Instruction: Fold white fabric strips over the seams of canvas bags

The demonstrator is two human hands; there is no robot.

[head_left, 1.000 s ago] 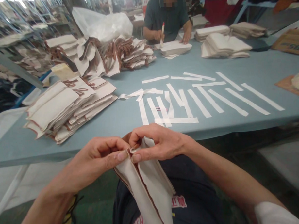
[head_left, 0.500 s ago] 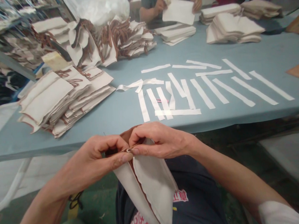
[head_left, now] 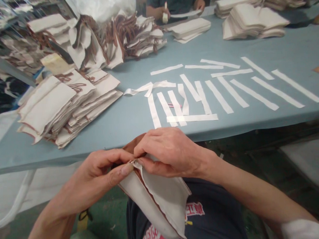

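A cream fabric piece [head_left: 164, 196] with brown edging hangs over my lap, gripped by both hands at its top. My left hand [head_left: 109, 170] pinches the brown-edged seam between thumb and index finger. Right beside it, my right hand [head_left: 166, 150] has its thumb and fingers closed on the same top edge. A small light bit of folded edge shows between the two thumbs, too small to make out further. Some brown material [head_left: 134, 143] sticks up behind my fingers. The inside of the piece is mostly hidden.
Several white strips [head_left: 239, 92] lie across the blue-green table [head_left: 138, 116]. Stacked cream pieces with brown edges [head_left: 46, 102] stand at its left, a loose heap [head_left: 115, 41] behind them. More stacks [head_left: 252, 20] lie at the back right. A person across the table holds a brush [head_left: 165, 14].
My right hand has turned, its back now more upward, and both hands sit slightly further left. Across the table, the person has lowered the raised cream piece, and a brush now shows in one hand.
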